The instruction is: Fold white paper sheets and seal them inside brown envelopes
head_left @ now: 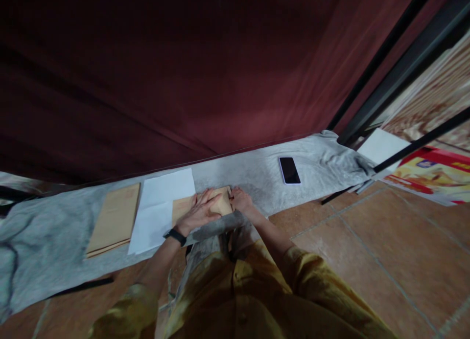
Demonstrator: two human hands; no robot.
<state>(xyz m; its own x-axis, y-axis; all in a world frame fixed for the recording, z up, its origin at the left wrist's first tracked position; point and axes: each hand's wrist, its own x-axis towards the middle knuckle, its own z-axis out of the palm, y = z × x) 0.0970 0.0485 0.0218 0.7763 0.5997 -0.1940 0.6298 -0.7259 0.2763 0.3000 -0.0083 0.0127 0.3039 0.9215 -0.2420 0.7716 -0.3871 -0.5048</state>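
A brown envelope [183, 205] lies on a grey cloth-covered table [257, 172] in front of me. My left hand [200, 211], with a black band on its wrist, lies flat on the envelope with fingers spread. My right hand [240, 200] rests at the envelope's right edge, fingers curled down against it; whether it grips anything is unclear. A white sheet of paper [161, 207] lies just left of the envelope and partly under it. Further left is a stack of brown envelopes [115, 219].
A black phone [289, 170] lies face up on the cloth to the right. A dark red curtain [165, 70] hangs behind the table. White paper [382, 146] and colourful printed sheets [429, 175] sit at far right near black bars. The floor is brown tile [385, 251].
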